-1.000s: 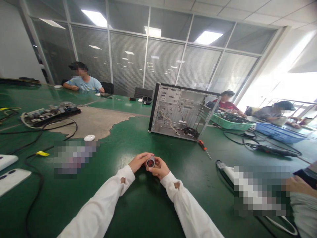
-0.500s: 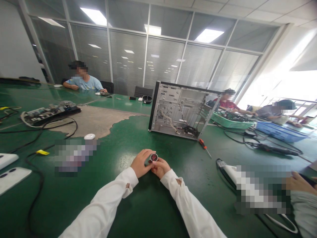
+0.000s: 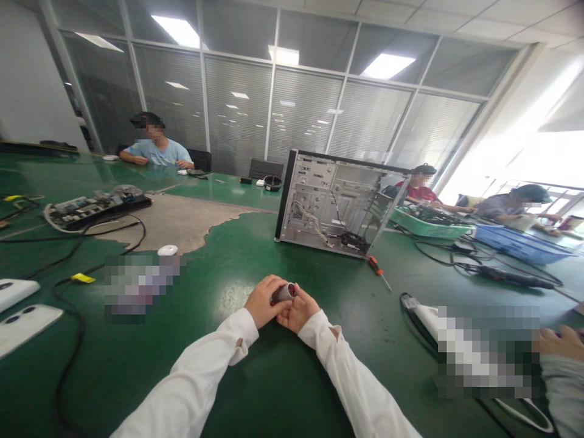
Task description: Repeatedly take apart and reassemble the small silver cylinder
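A short silver-grey cylinder (image 3: 283, 293) with a dark red round end is between my hands, just above the green table (image 3: 246, 377). My left hand (image 3: 263, 301) is closed around its body from the left. On the other side my right hand (image 3: 298, 311) has its thumb at the red end and its curled fingers under the cylinder. What kind of thing the cylinder is, I cannot make out. Beyond my hands stands an open computer case (image 3: 337, 204), its inside facing me. A red-and-black screwdriver (image 3: 375, 266) lies by the case's lower right corner.
At the right are a green basket (image 3: 431, 227) of parts, a blue basket (image 3: 520, 244) and black cables. Another person's hand (image 3: 563, 342) is at the right edge. On the left lie a circuit assembly (image 3: 93, 207), cables and white phones (image 3: 27, 328). Several people sit around.
The cylinder has turned: its round end faced me and now points to the right, with its side showing. My right thumb has shifted to that end.
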`<action>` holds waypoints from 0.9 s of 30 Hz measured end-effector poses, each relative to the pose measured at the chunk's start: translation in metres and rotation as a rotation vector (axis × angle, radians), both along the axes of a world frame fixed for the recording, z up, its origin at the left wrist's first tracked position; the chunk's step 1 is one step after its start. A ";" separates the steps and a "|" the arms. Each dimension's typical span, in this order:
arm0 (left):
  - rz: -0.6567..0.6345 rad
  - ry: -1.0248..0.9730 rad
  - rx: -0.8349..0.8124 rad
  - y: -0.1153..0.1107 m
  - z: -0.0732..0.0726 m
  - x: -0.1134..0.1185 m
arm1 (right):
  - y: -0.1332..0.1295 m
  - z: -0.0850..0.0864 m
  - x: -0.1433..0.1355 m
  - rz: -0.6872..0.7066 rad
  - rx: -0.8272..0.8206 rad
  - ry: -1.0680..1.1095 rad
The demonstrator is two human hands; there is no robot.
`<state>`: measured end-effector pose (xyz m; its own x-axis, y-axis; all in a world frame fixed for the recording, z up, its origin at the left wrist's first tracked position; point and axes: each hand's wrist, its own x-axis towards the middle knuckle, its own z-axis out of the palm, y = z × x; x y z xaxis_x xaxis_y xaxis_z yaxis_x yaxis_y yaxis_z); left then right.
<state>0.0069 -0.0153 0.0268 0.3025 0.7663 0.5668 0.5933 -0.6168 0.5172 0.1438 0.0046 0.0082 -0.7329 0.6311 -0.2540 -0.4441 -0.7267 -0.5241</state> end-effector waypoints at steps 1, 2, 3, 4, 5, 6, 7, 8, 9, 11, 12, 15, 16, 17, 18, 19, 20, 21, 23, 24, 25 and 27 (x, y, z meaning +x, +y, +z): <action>0.000 -0.006 -0.003 0.000 0.000 0.000 | -0.001 0.002 0.000 0.016 0.000 0.013; 0.003 -0.017 -0.006 -0.001 0.000 0.001 | -0.001 0.003 0.000 0.023 -0.007 0.019; 0.007 -0.030 -0.010 -0.001 0.000 0.001 | -0.001 0.003 0.000 0.022 -0.019 0.019; 0.013 -0.046 -0.016 -0.001 0.000 0.000 | -0.001 0.004 0.000 0.015 -0.033 0.011; 0.020 -0.062 -0.026 0.000 0.000 0.000 | -0.001 0.004 -0.001 0.004 -0.046 -0.002; 0.027 -0.078 -0.039 0.000 0.000 0.000 | -0.001 0.004 -0.001 -0.003 -0.056 -0.019; 0.034 -0.096 -0.052 0.000 -0.001 0.000 | -0.001 0.004 -0.002 -0.007 -0.060 -0.036; 0.040 -0.113 -0.067 0.001 -0.001 0.000 | 0.000 0.004 -0.002 -0.006 -0.060 -0.049; 0.048 -0.131 -0.083 0.002 -0.002 -0.001 | 0.000 0.004 -0.002 -0.003 -0.058 -0.058; 0.069 -0.172 -0.110 0.003 -0.004 -0.001 | 0.001 0.003 -0.003 0.000 -0.057 -0.061; 0.081 -0.192 -0.122 0.004 -0.005 -0.001 | 0.001 0.002 -0.003 0.001 -0.058 -0.058; 0.106 -0.245 -0.158 0.006 -0.008 -0.003 | 0.001 0.001 -0.002 0.002 -0.064 -0.044; 0.112 -0.261 -0.170 0.007 -0.010 -0.003 | 0.001 0.000 -0.001 -0.001 -0.072 -0.038; 0.119 -0.279 -0.180 0.009 -0.011 -0.004 | 0.001 0.000 -0.001 -0.008 -0.084 -0.034; 0.126 -0.297 -0.190 0.010 -0.012 -0.005 | 0.001 0.000 0.000 -0.017 -0.098 -0.029; 0.136 -0.315 -0.199 0.011 -0.014 -0.005 | 0.001 0.001 0.000 -0.030 -0.112 -0.024; 0.147 -0.331 -0.208 0.012 -0.015 -0.006 | 0.001 0.001 0.001 -0.046 -0.123 -0.018; 0.158 -0.344 -0.216 0.013 -0.016 -0.007 | 0.001 0.001 0.001 -0.063 -0.131 -0.011; 0.186 -0.359 -0.220 0.015 -0.019 -0.008 | 0.001 0.002 0.002 -0.101 -0.139 0.005; 0.203 -0.360 -0.212 0.016 -0.020 -0.008 | 0.001 0.002 0.002 -0.121 -0.141 0.012; 0.220 -0.358 -0.200 0.017 -0.021 -0.009 | 0.001 0.002 0.002 -0.142 -0.141 0.018; 0.251 -0.344 -0.174 0.018 -0.023 -0.010 | 0.002 0.002 0.003 -0.190 -0.132 0.027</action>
<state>-0.0031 0.0032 0.0041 -0.0879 0.8846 0.4579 0.4895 -0.3620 0.7933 0.1472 0.0066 0.0099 -0.6116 0.7208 -0.3260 -0.5918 -0.6904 -0.4161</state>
